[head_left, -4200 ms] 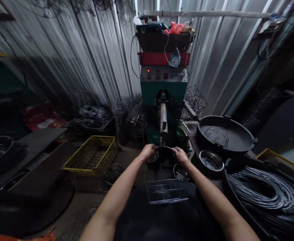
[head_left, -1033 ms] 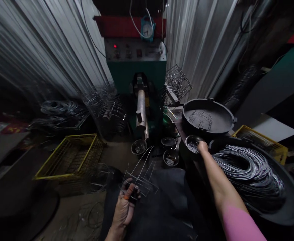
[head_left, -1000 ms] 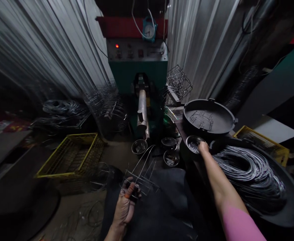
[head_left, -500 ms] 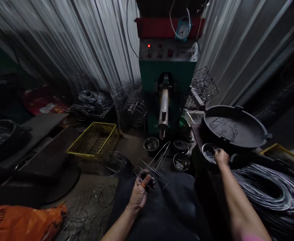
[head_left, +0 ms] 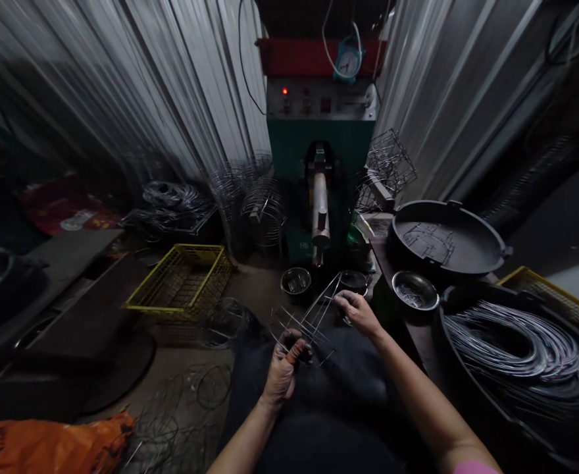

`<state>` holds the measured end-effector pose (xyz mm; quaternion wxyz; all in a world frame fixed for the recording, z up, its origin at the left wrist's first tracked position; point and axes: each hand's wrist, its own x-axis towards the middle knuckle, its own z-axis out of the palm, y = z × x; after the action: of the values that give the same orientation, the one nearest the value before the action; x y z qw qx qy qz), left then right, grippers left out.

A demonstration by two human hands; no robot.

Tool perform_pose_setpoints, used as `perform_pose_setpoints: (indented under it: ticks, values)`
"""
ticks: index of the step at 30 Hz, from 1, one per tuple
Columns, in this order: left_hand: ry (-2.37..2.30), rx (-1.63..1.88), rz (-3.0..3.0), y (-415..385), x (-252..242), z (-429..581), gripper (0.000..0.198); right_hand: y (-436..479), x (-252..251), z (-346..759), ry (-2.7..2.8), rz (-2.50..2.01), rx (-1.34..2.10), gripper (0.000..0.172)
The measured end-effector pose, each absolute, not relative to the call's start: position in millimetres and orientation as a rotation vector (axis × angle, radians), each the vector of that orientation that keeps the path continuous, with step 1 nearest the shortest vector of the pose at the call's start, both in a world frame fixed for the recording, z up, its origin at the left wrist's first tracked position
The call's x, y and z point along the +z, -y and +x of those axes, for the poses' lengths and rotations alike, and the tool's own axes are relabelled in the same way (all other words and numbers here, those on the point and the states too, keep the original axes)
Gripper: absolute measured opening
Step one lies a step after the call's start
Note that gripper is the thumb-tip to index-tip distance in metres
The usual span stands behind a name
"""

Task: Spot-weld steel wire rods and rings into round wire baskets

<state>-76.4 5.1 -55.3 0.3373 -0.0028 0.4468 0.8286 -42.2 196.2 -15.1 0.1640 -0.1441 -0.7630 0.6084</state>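
Low in the centre, my left hand (head_left: 285, 362) is closed around the lower part of a wire frame (head_left: 314, 318), whose thin rods cross and stick out above the dark cloth on my lap. My right hand (head_left: 356, 311) is at the frame's upper right side, its thumb and fingers pressed together; what is between them is too small to make out. Beyond the frame, the metal arm (head_left: 321, 210) of a green machine (head_left: 294, 148) points toward me. A bowl of small metal pieces (head_left: 414, 291) sits to the right of my right hand.
A yellow wire basket (head_left: 178, 306) stands left of centre. Small bowls, one (head_left: 296, 282) with metal pieces, lie below the machine. At the right are a round black pan (head_left: 472, 240) and coiled wire (head_left: 511, 342). An orange bag (head_left: 47, 447) lies at the lower left.
My right hand has left the bowl of small pieces and moved left to the wire frame. My left hand still holds the frame. The view has shifted slightly.
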Motion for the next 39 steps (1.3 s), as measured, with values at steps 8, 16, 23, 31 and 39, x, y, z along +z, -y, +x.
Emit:
perform_pose_setpoints:
  ticks: [8,16,23,31,39]
  values:
    - [-1.144,2.157,0.025,2,-61,-76,0.036,-176,-34,-50,1.895,-0.498,1.865,0.032]
    - [-1.147,2.113,-0.022,-6,-52,-90,0.041,-181,-41,-65,1.791,-0.530,1.930,0.031]
    - [-1.160,2.120,-0.030,-23,-54,-113,0.040,-196,-44,-87,1.726,-0.539,1.949,0.029]
    - [-1.152,2.142,-0.021,-37,-51,-130,0.039,-210,-47,-110,1.612,-0.546,2.032,0.025]
    - [-1.163,2.135,-0.001,-47,-40,-142,0.040,-220,-44,-125,1.505,-0.596,2.087,0.028]
